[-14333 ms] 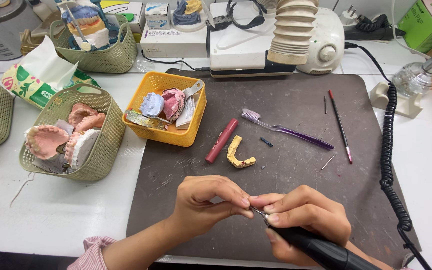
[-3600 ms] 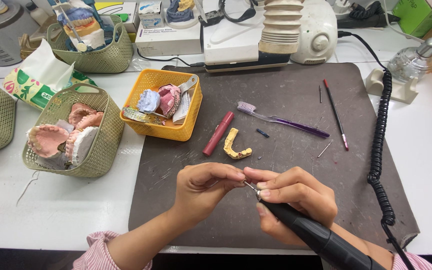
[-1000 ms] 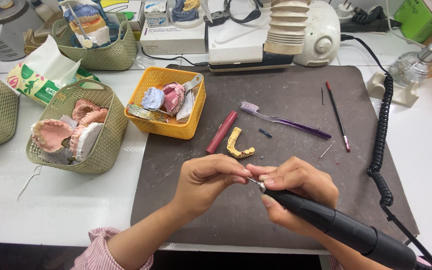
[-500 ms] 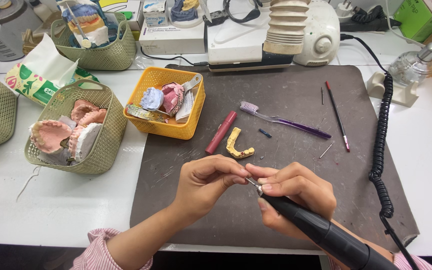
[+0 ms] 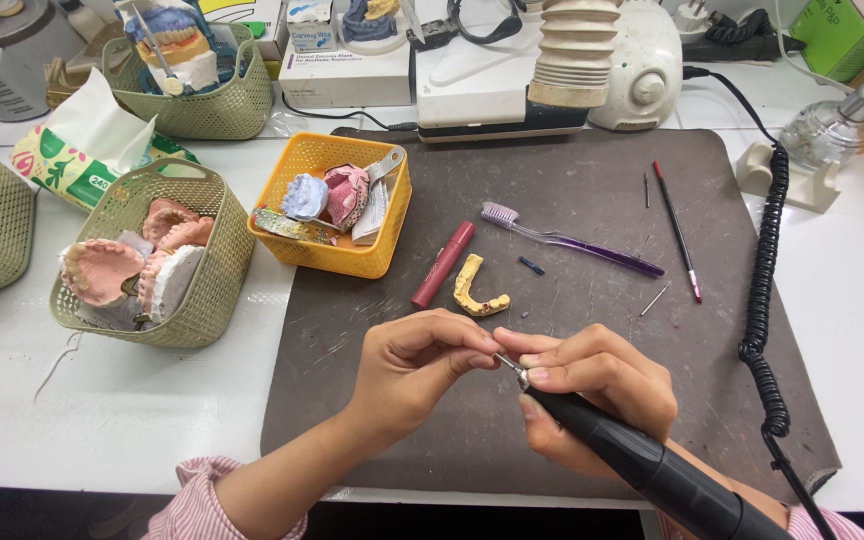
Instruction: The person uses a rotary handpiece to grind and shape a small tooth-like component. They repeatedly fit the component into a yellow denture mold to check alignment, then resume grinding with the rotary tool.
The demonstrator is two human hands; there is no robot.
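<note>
Single head-worn camera, looking steeply down and forward, close above table (image 5: 102, 420); both hands near bottom edge.

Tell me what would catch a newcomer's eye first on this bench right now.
First the two hands meeting at the near edge of the dark mat: the left hand pinches something tiny at the tip of the black rotary handpiece gripped in the right hand. Next, the orange basket of dental casts at the mat's far left, and the yellow arch-shaped cast lying beside a red pen mid-mat.

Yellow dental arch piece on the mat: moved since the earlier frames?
No. The yellow arch piece lies just right of the red pen, below the purple toothbrush, as before.
</note>
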